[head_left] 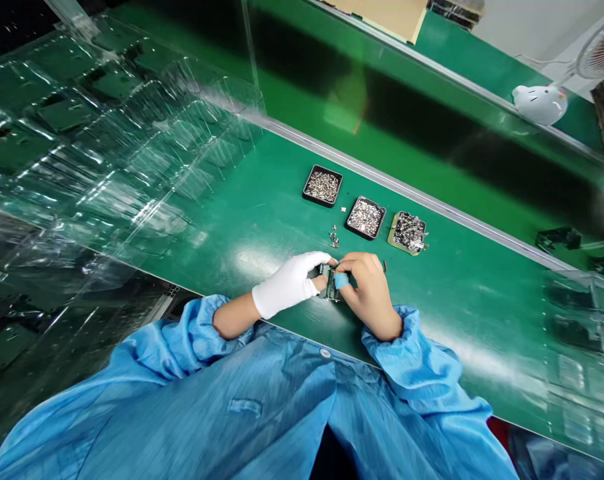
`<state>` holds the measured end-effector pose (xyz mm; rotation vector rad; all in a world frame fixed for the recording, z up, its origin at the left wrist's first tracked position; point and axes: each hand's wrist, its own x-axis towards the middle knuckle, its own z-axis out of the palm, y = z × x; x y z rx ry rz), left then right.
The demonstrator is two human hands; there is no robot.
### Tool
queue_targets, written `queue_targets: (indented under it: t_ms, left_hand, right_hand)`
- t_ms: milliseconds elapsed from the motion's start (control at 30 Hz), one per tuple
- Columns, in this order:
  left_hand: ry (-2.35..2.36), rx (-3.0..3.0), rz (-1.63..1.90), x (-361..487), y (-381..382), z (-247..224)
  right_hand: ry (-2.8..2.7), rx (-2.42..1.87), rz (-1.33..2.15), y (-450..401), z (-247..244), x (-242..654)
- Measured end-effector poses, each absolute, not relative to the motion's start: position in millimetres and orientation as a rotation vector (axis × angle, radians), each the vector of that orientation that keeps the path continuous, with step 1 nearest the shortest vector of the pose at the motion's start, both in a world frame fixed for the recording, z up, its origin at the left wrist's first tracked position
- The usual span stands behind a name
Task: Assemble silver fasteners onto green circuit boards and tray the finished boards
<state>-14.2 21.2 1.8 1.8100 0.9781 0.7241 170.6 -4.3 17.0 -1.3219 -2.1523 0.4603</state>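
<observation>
A small green circuit board (331, 291) is held just above the bench, near its front edge. My left hand (291, 283), in a white glove with bare fingertips, grips the board from the left side. My right hand (365, 287) is closed in a pinch over the board's right part, with a light blue wrap on one finger. Whatever lies between those right fingertips is hidden or too small to make out. Several loose small metal parts (335, 237) lie on the green mat just beyond my hands.
Beyond my hands stand a black tray of small metal parts (313, 196), a second black tray (353, 229) and a yellowish tray (397, 244) heaped with larger metal pieces. Clear plastic trays (117, 167) with boards are stacked at left, others (577, 353) at right. A fan (539, 105) sits on the shelf.
</observation>
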Motion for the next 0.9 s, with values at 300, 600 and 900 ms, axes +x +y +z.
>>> queue_targets:
  t_ms: [300, 600, 900]
  left_hand:
    - [0.977, 1.791, 0.713, -14.5, 22.3, 1.2]
    - [1.047, 1.636, 0.727, -3.2, 26.2, 0.5]
    - [1.256, 2.065, 0.948, -4.1, 24.3, 6.6]
  right_hand:
    - [-2.095, -1.291, 0.473, -3.5, 11.0, 166.4]
    - [-1.593, -1.227, 1.093, -2.6, 1.5, 167.0]
    - [-1.409, -1.213, 1.184, -1.0, -7.6, 169.7]
